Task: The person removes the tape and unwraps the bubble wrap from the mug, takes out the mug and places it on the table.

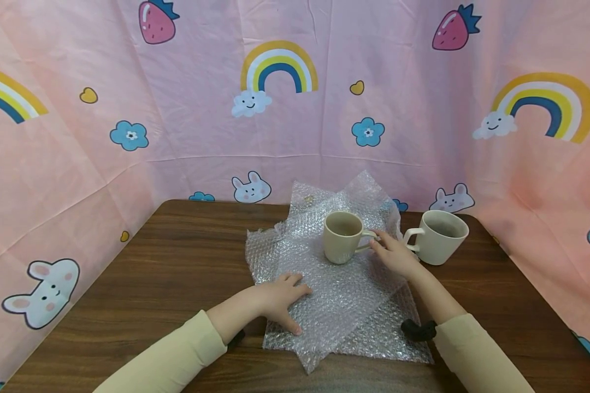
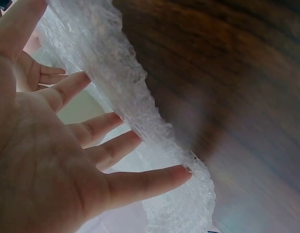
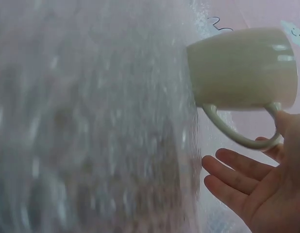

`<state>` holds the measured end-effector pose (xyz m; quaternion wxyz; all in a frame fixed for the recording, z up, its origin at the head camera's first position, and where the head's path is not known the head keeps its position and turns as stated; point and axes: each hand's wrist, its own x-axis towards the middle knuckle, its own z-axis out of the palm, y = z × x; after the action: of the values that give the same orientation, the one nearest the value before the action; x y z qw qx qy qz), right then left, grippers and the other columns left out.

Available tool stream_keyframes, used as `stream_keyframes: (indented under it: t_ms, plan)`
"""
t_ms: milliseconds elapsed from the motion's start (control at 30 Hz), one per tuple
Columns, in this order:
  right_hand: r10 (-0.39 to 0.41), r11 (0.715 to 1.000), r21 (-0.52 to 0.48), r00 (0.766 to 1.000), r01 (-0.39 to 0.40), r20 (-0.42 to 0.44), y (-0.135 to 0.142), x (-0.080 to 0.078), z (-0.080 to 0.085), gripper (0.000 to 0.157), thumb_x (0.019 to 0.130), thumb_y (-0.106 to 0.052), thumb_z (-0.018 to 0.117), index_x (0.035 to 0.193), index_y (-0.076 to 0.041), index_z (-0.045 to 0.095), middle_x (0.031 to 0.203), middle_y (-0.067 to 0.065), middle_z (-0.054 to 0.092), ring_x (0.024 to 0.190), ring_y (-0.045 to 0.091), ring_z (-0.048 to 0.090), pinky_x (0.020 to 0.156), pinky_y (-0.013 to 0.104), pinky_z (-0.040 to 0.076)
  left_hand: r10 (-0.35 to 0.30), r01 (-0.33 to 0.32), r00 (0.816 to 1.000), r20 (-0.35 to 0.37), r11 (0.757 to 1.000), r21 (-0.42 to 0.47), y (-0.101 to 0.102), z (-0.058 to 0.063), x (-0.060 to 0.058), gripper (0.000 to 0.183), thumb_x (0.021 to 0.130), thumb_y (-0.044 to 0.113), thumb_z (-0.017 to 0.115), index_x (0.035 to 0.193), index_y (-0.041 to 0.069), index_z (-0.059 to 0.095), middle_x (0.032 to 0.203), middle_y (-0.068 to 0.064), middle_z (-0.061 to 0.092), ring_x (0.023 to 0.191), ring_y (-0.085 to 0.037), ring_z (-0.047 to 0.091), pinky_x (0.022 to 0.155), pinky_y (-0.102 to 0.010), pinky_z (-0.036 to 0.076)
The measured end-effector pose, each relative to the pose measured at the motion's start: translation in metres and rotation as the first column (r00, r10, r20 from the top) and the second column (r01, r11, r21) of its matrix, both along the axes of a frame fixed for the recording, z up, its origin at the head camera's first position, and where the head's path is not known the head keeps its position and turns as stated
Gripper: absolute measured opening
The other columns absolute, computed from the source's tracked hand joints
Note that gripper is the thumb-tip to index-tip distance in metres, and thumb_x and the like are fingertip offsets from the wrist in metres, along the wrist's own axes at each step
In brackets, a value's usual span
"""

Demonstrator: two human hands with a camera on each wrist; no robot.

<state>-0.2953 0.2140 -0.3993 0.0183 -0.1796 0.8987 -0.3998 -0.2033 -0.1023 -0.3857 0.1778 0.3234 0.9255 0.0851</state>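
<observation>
A cream mug (image 1: 341, 245) stands upright on layered sheets of bubble wrap (image 1: 334, 305), its handle pointing right. My right hand (image 1: 395, 255) pinches that handle between thumb and index finger. In the right wrist view, the mug's handle (image 3: 237, 141) passes between thumb and forefinger, while the other fingers (image 3: 232, 177) stretch out below it. My left hand (image 1: 277, 300) rests with spread fingers on the left part of the wrap. The left wrist view shows its fingertips touching the bubble wrap (image 2: 125, 82).
A second, whitish mug (image 1: 440, 243) stands on the dark wooden table (image 1: 201, 262), right of the wrap and close to my right hand, handle facing left. A pink patterned cloth (image 1: 196, 98) hangs behind and around the table. Black bands (image 1: 418, 331) show at the wrists.
</observation>
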Motion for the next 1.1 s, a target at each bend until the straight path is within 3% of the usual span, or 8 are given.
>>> stream_keyframes:
  t_ms: [133,433,700,1100]
  plan:
    - [-0.009,0.992,-0.127,0.999,0.013,0.032,-0.005,-0.001,0.0,0.041,0.106,-0.03,0.037,0.131,0.001,0.042,0.117,0.032,0.056,0.102,0.043,0.061,0.085,0.051,0.05,-0.001,0.001,1.0,0.006,1.0,0.014,-0.001,0.0,-0.001,0.083,0.073,0.05,0.079,0.141,0.017,0.046,0.151,-0.019,0.026,0.138,-0.04,0.022,0.099,-0.059,0.036]
    - [-0.069,0.964,-0.246,0.988,0.103,0.141,-0.015,0.004,0.006,0.047,0.106,-0.032,0.035,0.13,0.008,0.04,0.119,0.035,0.054,0.104,0.044,0.06,0.087,0.05,0.049,0.006,-0.006,1.0,0.004,1.0,0.015,0.0,0.002,0.0,0.083,0.072,0.049,0.08,0.141,0.017,0.047,0.151,-0.018,0.027,0.138,-0.039,0.023,0.098,-0.058,0.037]
    - [-0.121,0.942,-0.288,0.974,0.173,0.192,-0.021,0.006,0.007,0.045,0.105,-0.035,0.035,0.121,0.007,0.042,0.118,0.032,0.053,0.104,0.044,0.06,0.088,0.05,0.049,0.018,-0.018,1.0,0.014,0.999,0.032,-0.001,-0.002,-0.002,0.082,0.071,0.05,0.081,0.139,0.018,0.048,0.151,-0.017,0.027,0.138,-0.038,0.023,0.097,-0.058,0.038]
    - [-0.13,0.943,-0.278,0.973,0.181,0.191,-0.023,0.013,0.005,0.042,0.106,-0.03,0.036,0.112,0.01,0.045,0.116,0.034,0.055,0.098,0.04,0.064,0.081,0.044,0.053,0.03,-0.03,0.999,0.014,0.999,0.043,-0.001,0.0,0.0,0.081,0.071,0.048,0.081,0.139,0.018,0.048,0.151,-0.017,0.027,0.138,-0.038,0.023,0.095,-0.057,0.04]
